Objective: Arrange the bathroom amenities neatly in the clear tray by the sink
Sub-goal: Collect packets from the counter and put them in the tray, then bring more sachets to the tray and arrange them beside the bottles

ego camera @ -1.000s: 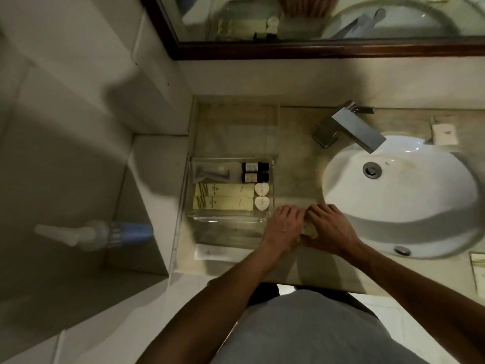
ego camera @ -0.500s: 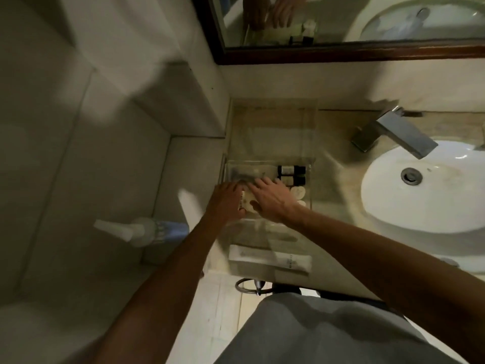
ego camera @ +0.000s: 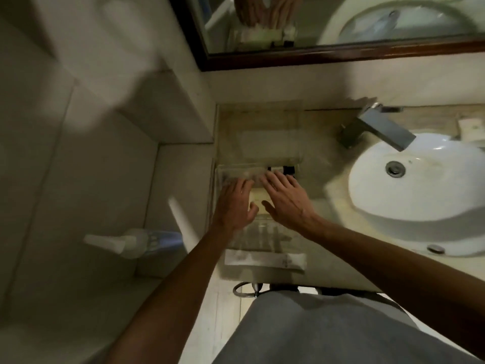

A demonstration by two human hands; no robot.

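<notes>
A clear tray (ego camera: 219,179) sits on the counter left of the sink. Both hands lie flat over it with fingers spread. My left hand (ego camera: 235,202) covers the tray's left half and my right hand (ego camera: 284,197) its right half. Between them shows a strip of a pale yellow box (ego camera: 258,202). Small dark-capped bottles (ego camera: 282,169) peek out beyond my right fingertips at the tray's far edge. The rest of the tray's contents are hidden under the hands. A white sachet (ego camera: 265,260) lies on the counter just in front of the tray.
A white oval sink (ego camera: 420,195) with a square chrome faucet (ego camera: 380,130) is on the right. A white soap packet (ego camera: 471,127) lies behind the sink. A spray bottle (ego camera: 131,241) stands on the floor ledge at left. A mirror (ego camera: 341,22) hangs above.
Both hands moved from the counter in front of the sink onto the tray, then slid slightly further over its contents. The view shifted left.
</notes>
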